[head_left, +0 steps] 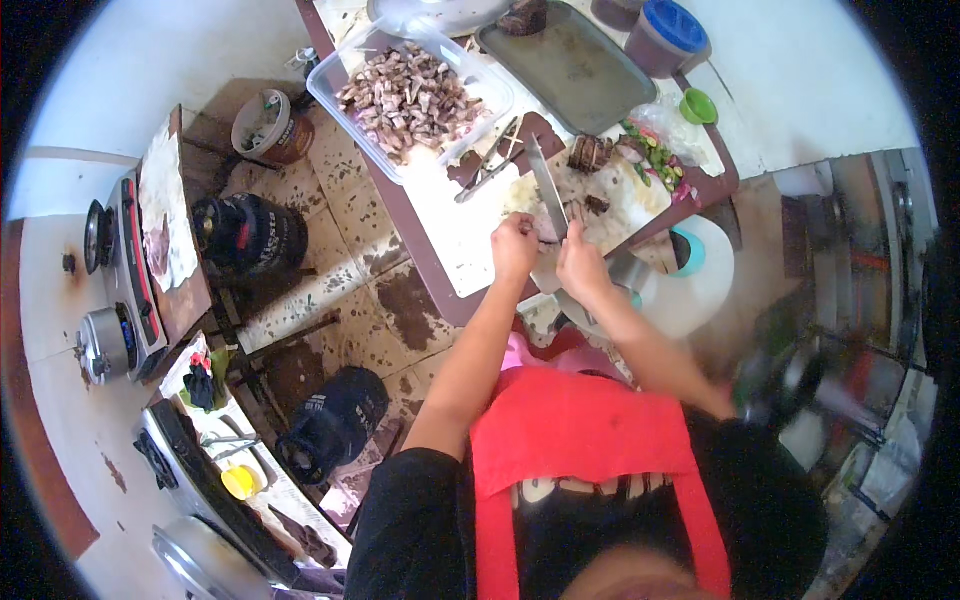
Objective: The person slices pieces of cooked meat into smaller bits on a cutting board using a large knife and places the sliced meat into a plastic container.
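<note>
My right hand is closed round the handle of a knife, its broad blade pointing away from me over a pale, stained cutting board. Left of the blade, my left hand has its fingers curled down on a pale pink piece of meat; the fingers partly cover it. A browned chunk of meat lies beyond the knife on the right. Nearer me rests a small dark scrap of meat. Chopped green and purple vegetables are heaped at the board's far right.
A clear plastic tub of chopped meat stands at the table's far left. Metal tongs lie beside it. Behind are a dark tray and a blue-lidded container. A white round stool is at right; gas cylinders stand left.
</note>
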Demonstrator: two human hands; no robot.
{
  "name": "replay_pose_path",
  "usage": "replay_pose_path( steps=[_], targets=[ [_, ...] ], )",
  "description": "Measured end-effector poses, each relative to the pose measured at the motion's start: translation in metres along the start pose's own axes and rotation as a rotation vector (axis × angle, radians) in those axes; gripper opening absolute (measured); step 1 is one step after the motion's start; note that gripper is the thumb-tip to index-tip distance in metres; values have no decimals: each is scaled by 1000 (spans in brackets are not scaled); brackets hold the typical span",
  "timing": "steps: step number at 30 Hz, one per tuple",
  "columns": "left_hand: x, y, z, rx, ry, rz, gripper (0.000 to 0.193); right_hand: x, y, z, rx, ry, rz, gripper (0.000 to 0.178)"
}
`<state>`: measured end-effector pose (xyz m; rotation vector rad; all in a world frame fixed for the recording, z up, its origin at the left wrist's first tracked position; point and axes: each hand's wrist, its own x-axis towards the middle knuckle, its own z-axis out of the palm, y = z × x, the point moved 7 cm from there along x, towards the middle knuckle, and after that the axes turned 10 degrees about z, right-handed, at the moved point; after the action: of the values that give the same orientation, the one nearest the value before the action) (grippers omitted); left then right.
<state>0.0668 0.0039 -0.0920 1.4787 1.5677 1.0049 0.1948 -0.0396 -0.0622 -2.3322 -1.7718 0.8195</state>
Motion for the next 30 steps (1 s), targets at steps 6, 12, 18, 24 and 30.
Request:
replay_pose_path(
  steps=[6,12,18,24,30],
  targets=[
    [-3,6,-2,41,-16,2,18,-2,1,6,-6,17,1,38],
    [1,1,-6,40,-8,14,19,-7,-5,1,65,56,-20,38],
    [-9,13,-20,92,-52,56,25,-13,-9,-8,54,75,22,31],
    [-22,-5,-17,96,-18,0,24,-10,-13,1,-31,-8,69,35],
    [-18,-3,-16,83,26,4,18,-9,-10,6,-84,35,-19,36]
  ],
)
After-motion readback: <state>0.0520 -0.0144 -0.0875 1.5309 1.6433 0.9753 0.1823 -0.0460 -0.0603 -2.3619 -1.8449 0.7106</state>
